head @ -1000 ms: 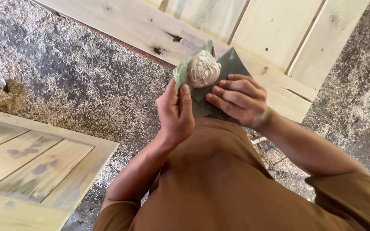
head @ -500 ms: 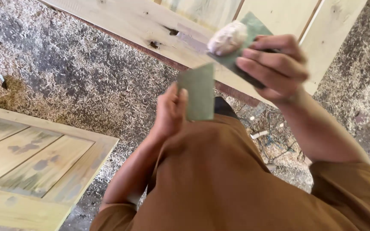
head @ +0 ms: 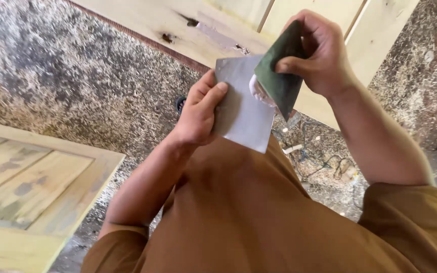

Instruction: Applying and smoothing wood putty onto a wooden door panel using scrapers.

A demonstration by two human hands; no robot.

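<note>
— Hands first: what does each one have?

— Left hand point(head: 198, 112) is clenched on a pale grey flat blade point(head: 241, 103), a thin scraper-like sheet. The thumb lies across its near face and the other fingers are behind it, gripping the left edge. The sheet tilts, its lower corner pointing down toward the person's brown shirt point(head: 238, 217).

— And the other grip?

— Right hand point(head: 317, 55) is pinching a dark green blade point(head: 279, 76), the thumb pressed on its face and the fingers curled over the top edge. That blade hangs below the grip, tapering to a point.

— Do the two blades meet?

— They cross. The green one lies over the right part of the grey one, and a lump of whitish putty point(head: 257, 88) sits squeezed between them, just under the right thumb. How much putty there is I cannot tell; most is hidden behind the green blade.

— What lies beyond the grips?

— Above both hands runs a pale wooden panelled door point(head: 228, 25), with dark knot holes and a light smear of filler on its plank. Below and left of the left grip, well apart, is another wooden panel point(head: 31, 187) with greyish patches. Between them the floor point(head: 77, 86) is covered in sawdust and shavings. Under the right forearm, a tangle of thin wire point(head: 324, 162) lies on that floor.
</note>
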